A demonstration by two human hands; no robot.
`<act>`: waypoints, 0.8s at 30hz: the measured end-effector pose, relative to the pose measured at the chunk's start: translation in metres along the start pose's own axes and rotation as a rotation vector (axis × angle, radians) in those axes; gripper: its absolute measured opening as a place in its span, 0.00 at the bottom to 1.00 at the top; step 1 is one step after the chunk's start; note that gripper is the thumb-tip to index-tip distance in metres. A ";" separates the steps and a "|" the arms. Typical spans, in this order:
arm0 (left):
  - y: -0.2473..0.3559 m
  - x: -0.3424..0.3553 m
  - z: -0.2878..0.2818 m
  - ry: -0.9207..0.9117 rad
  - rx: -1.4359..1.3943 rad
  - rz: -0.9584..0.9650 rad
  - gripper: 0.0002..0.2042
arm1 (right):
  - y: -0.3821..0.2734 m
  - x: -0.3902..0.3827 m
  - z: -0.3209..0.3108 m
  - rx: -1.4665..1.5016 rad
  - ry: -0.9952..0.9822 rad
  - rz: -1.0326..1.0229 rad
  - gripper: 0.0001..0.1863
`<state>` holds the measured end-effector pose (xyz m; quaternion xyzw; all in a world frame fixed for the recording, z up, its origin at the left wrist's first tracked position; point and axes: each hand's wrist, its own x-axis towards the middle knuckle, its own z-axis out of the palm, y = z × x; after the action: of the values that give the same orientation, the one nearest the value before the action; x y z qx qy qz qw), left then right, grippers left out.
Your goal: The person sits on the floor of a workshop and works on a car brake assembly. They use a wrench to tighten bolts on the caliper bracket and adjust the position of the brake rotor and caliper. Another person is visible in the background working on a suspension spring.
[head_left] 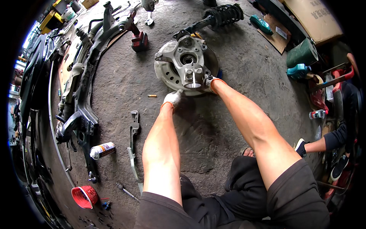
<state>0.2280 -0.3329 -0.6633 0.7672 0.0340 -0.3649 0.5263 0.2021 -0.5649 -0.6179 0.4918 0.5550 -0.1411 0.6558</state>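
A grey steering knuckle (pixel 185 51) with a bare hub bore lies over a brake disc and its pale dust shield (pixel 164 68) on the floor ahead of me. A brake caliper (pixel 193 77) sits at its near side. My left hand (pixel 173 99), in a pale orange-cuffed work glove, is closed at the disc's near rim. At the caliper's right end my right hand (pixel 209 82), gloved alike, closes round the edge of the brake assembly, its fingers partly hidden. A strut with a black coil spring (pixel 228 17) stretches from the knuckle to the far right.
Left lies a long black subframe (pixel 85 76); near it are a red-black cordless impact wrench (pixel 139 41), pipe wrench (pixel 134 128), spray can (pixel 103 150) and red basket (pixel 84 197). Another person's gloved hand (pixel 149 4) holds a spanner at the top. Someone's leg (pixel 316 146) shows right.
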 end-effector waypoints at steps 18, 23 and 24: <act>0.024 -0.029 -0.002 -0.066 0.027 -0.048 0.19 | -0.008 -0.001 0.000 2.150 -0.113 0.586 0.23; 0.050 -0.046 0.003 -0.132 0.030 -0.074 0.16 | 0.007 -0.027 -0.006 2.301 -0.214 0.688 0.22; 0.050 -0.045 0.002 -0.129 0.017 -0.089 0.16 | 0.012 -0.033 -0.011 2.281 -0.203 0.719 0.22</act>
<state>0.2160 -0.3419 -0.5980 0.7444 0.0310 -0.4367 0.5041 0.1931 -0.5626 -0.5825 0.9029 -0.1131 -0.3985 -0.1149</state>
